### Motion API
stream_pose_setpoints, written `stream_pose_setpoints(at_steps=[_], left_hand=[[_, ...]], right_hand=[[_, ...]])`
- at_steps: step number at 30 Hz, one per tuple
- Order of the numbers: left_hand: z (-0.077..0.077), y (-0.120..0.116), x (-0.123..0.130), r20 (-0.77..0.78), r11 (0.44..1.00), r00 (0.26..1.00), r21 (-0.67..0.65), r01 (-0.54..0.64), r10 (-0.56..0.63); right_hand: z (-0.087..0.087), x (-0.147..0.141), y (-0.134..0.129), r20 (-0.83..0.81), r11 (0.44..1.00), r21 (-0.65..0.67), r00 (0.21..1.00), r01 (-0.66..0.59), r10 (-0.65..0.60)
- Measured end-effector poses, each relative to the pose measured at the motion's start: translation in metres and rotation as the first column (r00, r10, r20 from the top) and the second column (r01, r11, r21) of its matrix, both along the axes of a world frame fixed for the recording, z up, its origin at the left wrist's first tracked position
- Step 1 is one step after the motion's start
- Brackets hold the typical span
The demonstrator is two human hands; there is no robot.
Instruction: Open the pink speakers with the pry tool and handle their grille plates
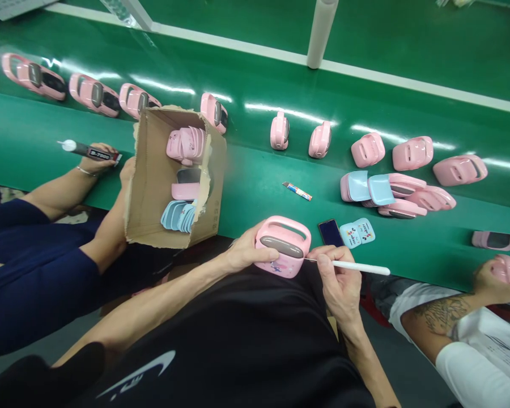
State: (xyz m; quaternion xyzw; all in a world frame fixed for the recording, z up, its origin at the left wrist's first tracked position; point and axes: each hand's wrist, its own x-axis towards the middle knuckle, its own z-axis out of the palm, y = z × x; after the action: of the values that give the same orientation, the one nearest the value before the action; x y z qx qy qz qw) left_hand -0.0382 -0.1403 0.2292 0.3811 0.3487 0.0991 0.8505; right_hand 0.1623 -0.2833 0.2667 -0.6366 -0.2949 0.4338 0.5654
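My left hand [244, 247] is closed around a pink plastic case with a loop handle [289, 265], its thumb lying on the front below a dark oval window. In my right hand [340, 279] is a slim white-handled tool [365, 267] with a thin metal tip. That tip meets the right side edge of the case; whether it goes into the seam I cannot tell. Just beyond my right hand lie a dark phone [330, 233] and light-blue printed panels [357, 233]. A small glue tube [297, 191] rests farther up the green bench.
A cardboard box [215, 187] with pink and blue panels stands at the left. Pink cases [412, 153] line the bench's back, with several more piled at right. A co-worker's hand [98, 158] holds a black tube; another co-worker's hand [491, 280] holds a pink part.
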Motion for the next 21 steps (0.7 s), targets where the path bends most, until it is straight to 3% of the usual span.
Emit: stream_pose_setpoints(at_steps=[15,21], left_hand=[[0.000,0.002,0.001,-0.004,0.998,1.000,0.050,0.027,-0.026],[0.000,0.002,0.000,-0.041,0.995,0.999,0.098,0.025,-0.021]], right_hand=[[0.009,0.010,0.003,0.209,0.984,-0.024,0.961,-0.177,0.178],[0.007,0.004,0.001,0.171,0.996,-0.019,0.981,-0.089,0.091]])
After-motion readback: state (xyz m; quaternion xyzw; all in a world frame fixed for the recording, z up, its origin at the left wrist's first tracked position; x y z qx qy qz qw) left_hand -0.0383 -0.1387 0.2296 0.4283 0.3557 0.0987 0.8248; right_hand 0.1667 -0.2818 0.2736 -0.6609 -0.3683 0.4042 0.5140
